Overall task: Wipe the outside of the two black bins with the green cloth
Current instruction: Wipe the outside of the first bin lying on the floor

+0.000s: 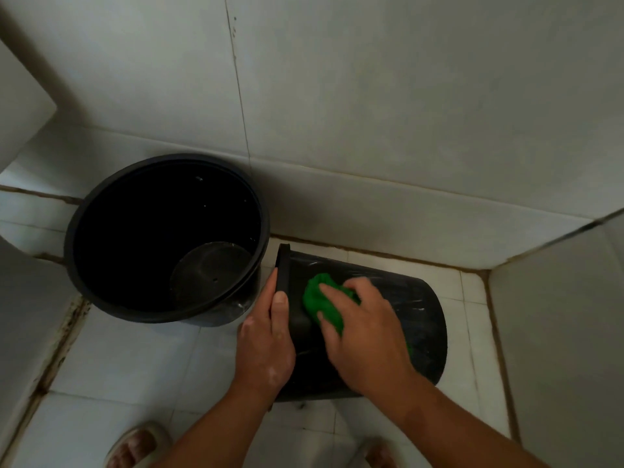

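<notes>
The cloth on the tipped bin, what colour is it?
Bright green cloth, seen in the head view.

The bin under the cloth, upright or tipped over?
Tipped over: the bin lies on its side, rim facing left, green cloth on its wall.

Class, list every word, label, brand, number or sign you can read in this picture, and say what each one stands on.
None: no readable text shows anywhere.
The upright black bin, the black bin lying on its side, the green cloth, the wall tiles and the sandal carry no visible print, label or number.
</notes>
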A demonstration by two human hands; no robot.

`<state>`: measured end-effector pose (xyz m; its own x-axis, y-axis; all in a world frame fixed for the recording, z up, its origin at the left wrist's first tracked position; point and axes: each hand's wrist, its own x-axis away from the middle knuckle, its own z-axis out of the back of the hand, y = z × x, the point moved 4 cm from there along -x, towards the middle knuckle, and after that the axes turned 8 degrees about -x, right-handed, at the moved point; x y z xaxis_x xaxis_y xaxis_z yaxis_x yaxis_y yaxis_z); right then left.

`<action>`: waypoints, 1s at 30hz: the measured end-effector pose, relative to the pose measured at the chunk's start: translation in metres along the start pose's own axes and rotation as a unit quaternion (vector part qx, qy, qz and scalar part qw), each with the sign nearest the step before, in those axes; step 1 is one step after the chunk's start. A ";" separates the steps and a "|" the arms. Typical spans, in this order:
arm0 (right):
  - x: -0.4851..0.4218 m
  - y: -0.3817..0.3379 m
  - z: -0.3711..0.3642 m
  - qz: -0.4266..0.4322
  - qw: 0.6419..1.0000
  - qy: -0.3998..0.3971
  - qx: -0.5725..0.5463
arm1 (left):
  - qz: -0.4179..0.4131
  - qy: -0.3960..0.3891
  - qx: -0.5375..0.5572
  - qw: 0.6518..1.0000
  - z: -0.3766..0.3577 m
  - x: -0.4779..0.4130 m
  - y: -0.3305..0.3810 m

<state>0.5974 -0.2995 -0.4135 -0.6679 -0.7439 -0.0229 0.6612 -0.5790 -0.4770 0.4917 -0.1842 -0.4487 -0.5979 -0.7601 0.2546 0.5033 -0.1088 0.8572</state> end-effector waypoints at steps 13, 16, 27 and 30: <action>0.015 0.052 0.023 -0.195 0.980 0.044 0.018 | 0.001 0.001 -0.047 0.999 -0.002 0.005 0.004; 0.011 -0.005 -0.003 -0.082 0.997 -0.001 -0.009 | -0.003 0.015 -0.060 0.998 -0.001 0.002 0.002; 0.022 0.111 0.045 -0.254 0.964 0.078 0.007 | -0.010 0.012 -0.041 0.999 0.000 -0.003 0.013; 0.029 0.134 0.054 -0.285 0.954 0.095 0.006 | -0.010 0.017 -0.040 0.999 -0.001 -0.002 0.012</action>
<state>0.6849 -0.4166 -0.4302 -0.9693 -0.2333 0.0780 0.1746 -0.8760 -0.4496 0.4999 -0.1852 -0.4392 -0.5885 -0.7777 0.2209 0.5398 -0.1746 0.8235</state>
